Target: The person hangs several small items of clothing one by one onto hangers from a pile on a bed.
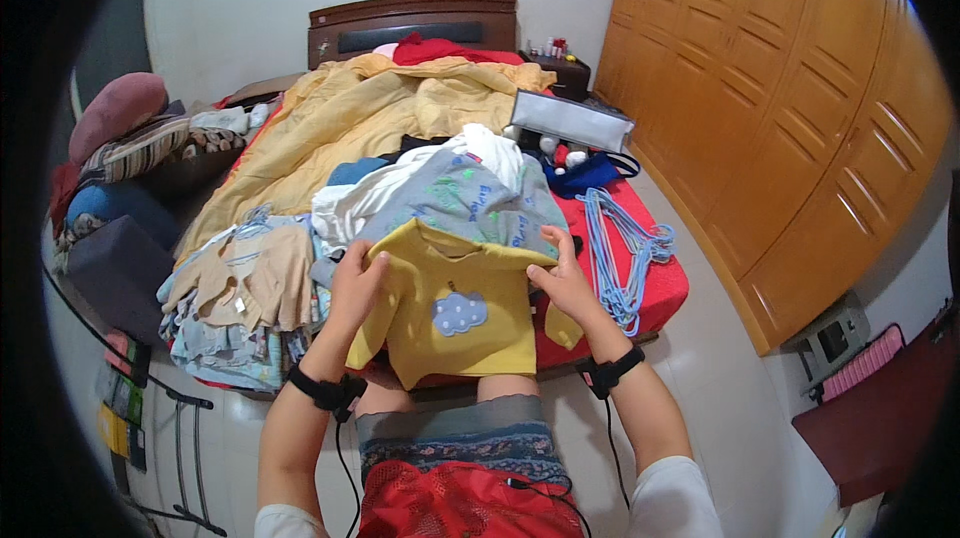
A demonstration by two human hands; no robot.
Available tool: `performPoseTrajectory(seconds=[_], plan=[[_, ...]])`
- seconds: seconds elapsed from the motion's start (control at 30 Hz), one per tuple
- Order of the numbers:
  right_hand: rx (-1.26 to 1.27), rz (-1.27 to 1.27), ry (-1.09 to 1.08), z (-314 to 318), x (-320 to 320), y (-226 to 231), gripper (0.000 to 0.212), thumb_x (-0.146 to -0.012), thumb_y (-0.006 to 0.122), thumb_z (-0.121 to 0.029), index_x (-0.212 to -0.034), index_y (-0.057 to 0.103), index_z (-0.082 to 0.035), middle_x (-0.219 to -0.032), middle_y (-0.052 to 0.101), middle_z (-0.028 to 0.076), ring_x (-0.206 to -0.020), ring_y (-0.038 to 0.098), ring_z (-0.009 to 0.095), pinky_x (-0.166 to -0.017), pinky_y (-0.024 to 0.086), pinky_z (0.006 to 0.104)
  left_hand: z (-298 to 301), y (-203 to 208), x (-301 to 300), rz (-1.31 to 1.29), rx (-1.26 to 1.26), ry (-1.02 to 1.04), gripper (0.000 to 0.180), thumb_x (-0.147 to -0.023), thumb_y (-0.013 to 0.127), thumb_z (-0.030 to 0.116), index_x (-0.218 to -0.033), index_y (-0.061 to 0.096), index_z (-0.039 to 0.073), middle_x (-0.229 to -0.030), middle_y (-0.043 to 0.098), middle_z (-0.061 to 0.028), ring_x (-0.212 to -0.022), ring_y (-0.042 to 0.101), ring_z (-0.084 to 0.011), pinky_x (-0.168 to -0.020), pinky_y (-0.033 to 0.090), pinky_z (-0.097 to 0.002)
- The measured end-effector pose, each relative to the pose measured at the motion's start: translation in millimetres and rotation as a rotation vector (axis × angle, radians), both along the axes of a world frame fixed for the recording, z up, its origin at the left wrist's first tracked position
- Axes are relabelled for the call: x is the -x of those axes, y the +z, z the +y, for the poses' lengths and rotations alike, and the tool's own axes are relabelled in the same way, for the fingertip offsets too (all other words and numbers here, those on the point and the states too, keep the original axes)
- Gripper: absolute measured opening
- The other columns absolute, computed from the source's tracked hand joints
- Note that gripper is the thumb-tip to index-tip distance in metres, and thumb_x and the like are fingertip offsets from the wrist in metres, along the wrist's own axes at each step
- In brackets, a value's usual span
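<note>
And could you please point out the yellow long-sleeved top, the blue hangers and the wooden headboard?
Yellow long-sleeved top (460, 314): head view, cloud patch.
Blue hangers (608, 258): head view, bundle's middle.
Wooden headboard (412, 16): head view, upper part.

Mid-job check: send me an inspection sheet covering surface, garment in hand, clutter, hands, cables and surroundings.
Surface: bed, red cover showing at right, yellow quilt toward the headboard.
Garment: yellow top, cloud patch facing the wearer, held spread.
Clutter: clothes pile at left, grey garment beyond the top, blue hangers at right.
Hands: left hand and right hand each grip one shoulder.
Cables: dark cables hang from both wristbands; another crosses the red mesh fabric.
Surroundings: wooden wardrobe right, cushions left.
</note>
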State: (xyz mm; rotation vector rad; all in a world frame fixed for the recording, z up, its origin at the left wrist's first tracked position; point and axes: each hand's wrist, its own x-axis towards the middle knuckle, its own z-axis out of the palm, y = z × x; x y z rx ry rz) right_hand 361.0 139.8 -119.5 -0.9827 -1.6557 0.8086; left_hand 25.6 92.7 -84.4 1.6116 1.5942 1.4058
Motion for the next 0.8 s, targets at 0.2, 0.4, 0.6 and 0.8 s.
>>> performPoseTrajectory(seconds=[0.2, 0.4, 0.6, 0.8], plan=[[0.483, 0.075, 0.044, -4, -72, -20, 0.033, -0.088, 0.062, -0.015, -0.117, 0.053, -0.004, -0.103, 0.062, 0.009, -0.068, 0.065, 0.017, -0.057, 0.052, 0.0291, -1, -18, -11, 0.018, 0.024, -0.112, 0.028, -0.092, 0.060, 0.024, -0.080, 0.053, -0.001, -0.068, 0.048, -0.0050, -0.064, 0.045, -0.0136, -0.059, 0.039, -0.0311], [0.078, -0.447, -0.786, 5, -140, -53, 0.029, -0.085, 0.063, -0.022, -0.106, 0.057, -0.003, -0.101, 0.063, 0.017, -0.088, 0.064, 0.037, -0.075, 0.051, 0.0461, -12, -11, -31, 0.150, 0.062, -0.118, 0.035, -0.088, 0.065, 0.026, -0.074, 0.049, -0.003, -0.063, 0.041, -0.0080, -0.062, 0.041, -0.0137, -0.057, 0.037, -0.0313], [0.376, -0.705, -0.979, 2, -145, -46, 0.037, -0.085, 0.064, -0.026, -0.111, 0.051, -0.003, -0.114, 0.058, 0.021, -0.101, 0.061, 0.042, -0.083, 0.049, 0.0521, -17, -7, -29, 0.161, 0.064, -0.083, 0.033, -0.087, 0.066, 0.025, -0.076, 0.052, -0.003, -0.064, 0.047, -0.0074, -0.063, 0.044, -0.0125, -0.058, 0.039, -0.0308], [0.491, -0.814, -1.013, 17, -162, -61, 0.026, -0.090, 0.057, -0.020, -0.109, 0.053, -0.003, -0.107, 0.065, 0.021, -0.098, 0.064, 0.041, -0.081, 0.053, 0.0501, -16, 2, -21, 0.035, 0.025, -0.051, 0.023, -0.089, 0.064, 0.022, -0.091, 0.063, -0.001, -0.074, 0.060, -0.0052, -0.070, 0.054, -0.0118, -0.065, 0.045, -0.0277]])
